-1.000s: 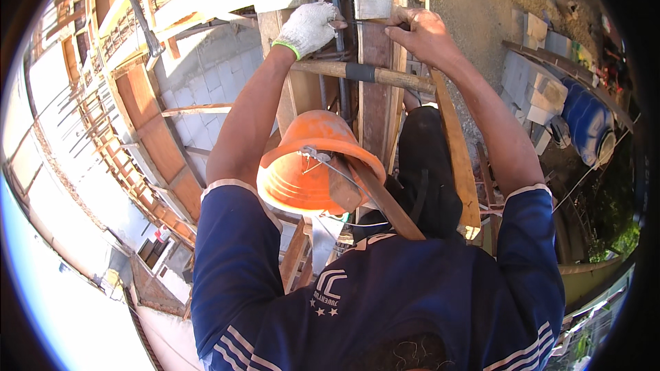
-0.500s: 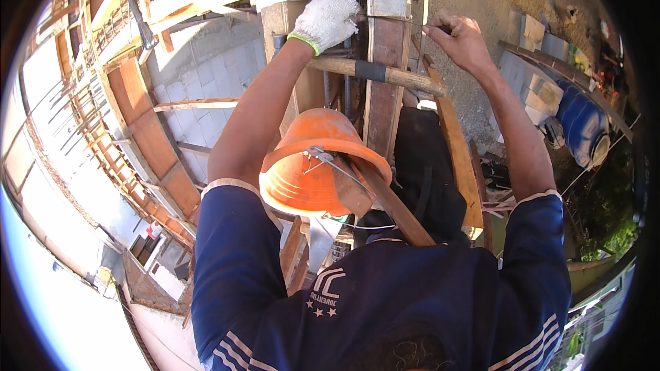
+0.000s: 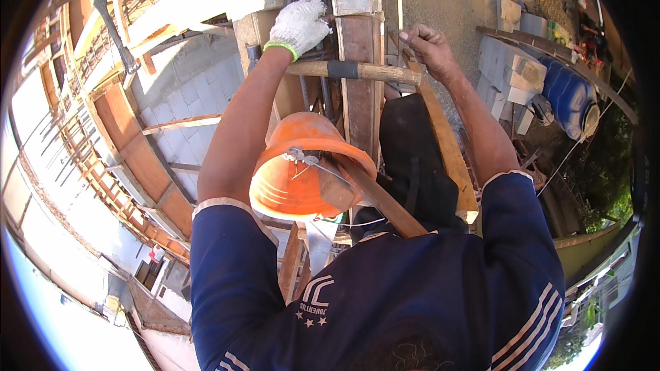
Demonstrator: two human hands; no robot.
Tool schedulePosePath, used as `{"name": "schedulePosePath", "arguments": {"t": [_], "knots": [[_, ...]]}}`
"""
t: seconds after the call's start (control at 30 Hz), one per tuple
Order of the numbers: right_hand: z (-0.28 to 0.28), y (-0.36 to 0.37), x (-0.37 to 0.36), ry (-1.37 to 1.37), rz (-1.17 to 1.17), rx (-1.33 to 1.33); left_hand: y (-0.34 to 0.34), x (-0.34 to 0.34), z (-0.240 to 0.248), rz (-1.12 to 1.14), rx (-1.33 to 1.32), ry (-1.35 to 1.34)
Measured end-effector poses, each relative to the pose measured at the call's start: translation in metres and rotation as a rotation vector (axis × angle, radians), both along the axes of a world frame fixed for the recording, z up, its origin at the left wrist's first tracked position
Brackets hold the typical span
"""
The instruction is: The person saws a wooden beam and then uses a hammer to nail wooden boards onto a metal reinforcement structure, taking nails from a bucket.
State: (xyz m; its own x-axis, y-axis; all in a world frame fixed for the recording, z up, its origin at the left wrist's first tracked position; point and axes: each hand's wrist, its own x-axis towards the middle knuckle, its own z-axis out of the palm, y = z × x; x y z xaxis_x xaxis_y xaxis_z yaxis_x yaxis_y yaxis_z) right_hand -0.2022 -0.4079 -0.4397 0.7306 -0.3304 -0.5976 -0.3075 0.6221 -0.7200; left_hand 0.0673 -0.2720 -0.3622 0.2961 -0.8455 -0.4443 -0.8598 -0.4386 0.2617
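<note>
My left hand (image 3: 300,26), in a white knitted glove, is closed at the steel rebar (image 3: 308,86) beside an upright timber board (image 3: 359,48); what its fingers hold is hidden. To the right of the board, my bare right hand (image 3: 433,51) is raised with thumb and fingers pinched together, on something too thin to name. A wooden handle (image 3: 385,73) with a dark taped band lies crosswise just below both hands, in front of the board. Close to my chest hangs an orange bucket (image 3: 302,130), its mouth toward me, with a wooden-handled tool (image 3: 385,203) sticking out.
A long yellowish plank (image 3: 450,144) runs beside a black cloth (image 3: 412,148) on the right. Farther right are pale blocks (image 3: 512,72) and a blue drum (image 3: 567,96). Formwork panels (image 3: 141,144) and rebar frames fill the left side, above a lower level.
The whole view has shifted, so the column, bucket and hands appear farther left. My right hand stays pinched and my left hand stays at the rebar.
</note>
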Motion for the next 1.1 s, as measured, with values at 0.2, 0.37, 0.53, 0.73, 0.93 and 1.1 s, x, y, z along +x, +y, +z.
{"name": "schedulePosePath", "arguments": {"t": [0.2, 0.37, 0.53, 0.73, 0.93, 1.1], "knots": [[0.003, 0.076, 0.001, -0.078, -0.416, 0.395, 0.004, -0.001, 0.034, -0.008, 0.056, 0.013], [0.008, 0.101, -0.003, -0.051, -0.475, 0.329, 0.023, -0.015, 0.137, 0.430, 0.092, 0.236], [0.005, 0.121, -0.014, -0.053, -0.552, 0.392, 0.081, -0.037, 0.203, 0.384, -0.172, 0.234], [-0.024, 0.126, -0.026, -0.117, -0.524, 0.473, 0.150, -0.081, 0.264, 0.787, -0.341, 0.432], [-0.022, 0.117, -0.030, 0.028, -0.394, 0.305, 0.207, -0.131, 0.270, 0.930, -0.449, 0.481], [-0.028, 0.094, -0.034, 0.111, -0.162, 0.091, 0.242, -0.160, 0.235, 1.012, -0.326, 0.480]]}}
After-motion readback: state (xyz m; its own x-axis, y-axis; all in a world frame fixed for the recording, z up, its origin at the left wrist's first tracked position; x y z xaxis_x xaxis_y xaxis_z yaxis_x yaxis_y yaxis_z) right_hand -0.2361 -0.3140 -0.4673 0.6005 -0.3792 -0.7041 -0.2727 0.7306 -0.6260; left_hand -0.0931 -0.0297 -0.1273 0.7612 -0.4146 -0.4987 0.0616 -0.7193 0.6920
